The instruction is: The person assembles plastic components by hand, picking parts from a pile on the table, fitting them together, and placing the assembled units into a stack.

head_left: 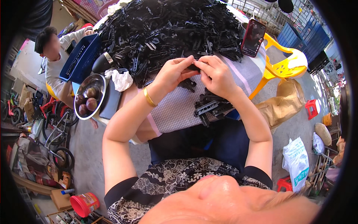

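Observation:
My left hand (pixel 174 73) and my right hand (pixel 217 76) meet over the near side of the table, thumbs and fingers pinched together. Between them is a small black plastic part (pixel 193 67), mostly hidden by the fingers. A large heap of similar black plastic parts (pixel 167 31) covers the far part of the table. Closer to me, below my right hand, lies a smaller group of black parts (pixel 212 107) at the table's front edge. A few loose pieces (pixel 188 84) rest just under my hands on the patterned tablecloth (pixel 169 112).
On the left stand a metal bowl (pixel 79 109) of dark round fruit, crumpled white tissue (pixel 122 80) and a blue basket (pixel 79 58), with a person (pixel 56 67) beside it. A phone (pixel 253 38) leans upright at the right, near a yellow chair (pixel 285 67) and a brown sack (pixel 283 104).

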